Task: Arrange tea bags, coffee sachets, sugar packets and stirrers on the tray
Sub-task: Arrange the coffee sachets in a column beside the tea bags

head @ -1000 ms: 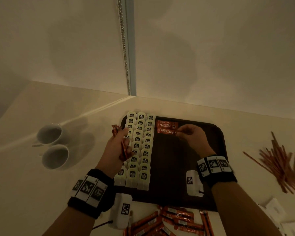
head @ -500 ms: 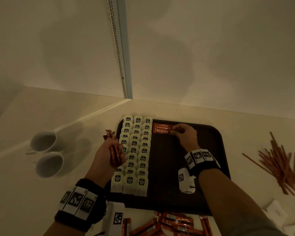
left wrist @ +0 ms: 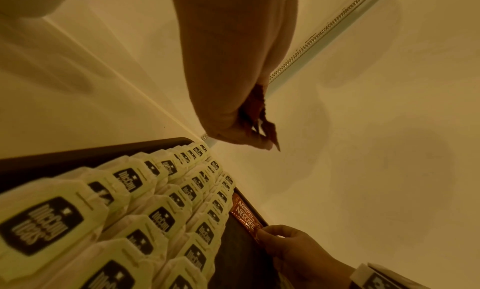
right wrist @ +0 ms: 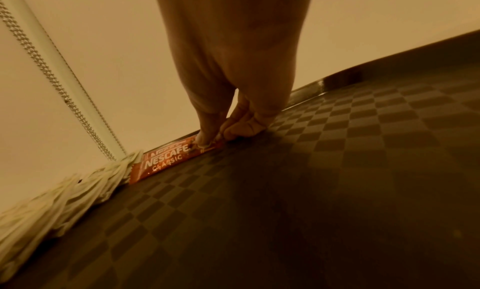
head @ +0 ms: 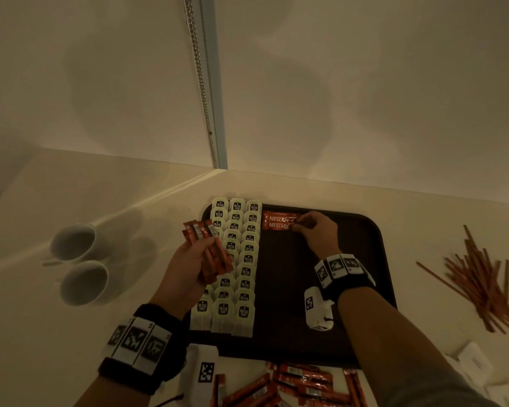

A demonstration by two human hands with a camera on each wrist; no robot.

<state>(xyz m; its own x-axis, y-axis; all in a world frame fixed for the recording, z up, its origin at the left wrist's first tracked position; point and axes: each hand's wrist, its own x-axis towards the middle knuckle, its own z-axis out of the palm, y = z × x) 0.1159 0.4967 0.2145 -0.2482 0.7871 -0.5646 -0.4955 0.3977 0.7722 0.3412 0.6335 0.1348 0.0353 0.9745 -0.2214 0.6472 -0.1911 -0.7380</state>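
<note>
So the right hand [head: 318, 233] was pinching the end of a coffee sachet [right wrist: 166, 160] between thumb and fingertips [right wrist: 202, 139], laying it flat at the tray's far edge, right against a second sachet already lying there. My guess is it was being nudged square so the sachets start a neat column next to the tea bags [head: 238, 259]. The left hand [head: 188, 262] was wrapped around a fanned bundle of sachets [head: 209, 248], held up over the tray's left side, basically acting as a dispenser so the right could pull them one at a time.

The tea bags sat in three overlapping columns along the left edge of the tray [head: 376, 259], labels up, which leaves the middle and right bare for everything else. More loose sachets [head: 300, 383] lay on the worktop [head: 71, 348] by the near edge, stirrers [head: 479, 274] were piled off to the right, and white packets [head: 473, 362] sat near the right corner, probably the sugar. Two cups [head: 77, 262] stood off to the left.
</note>
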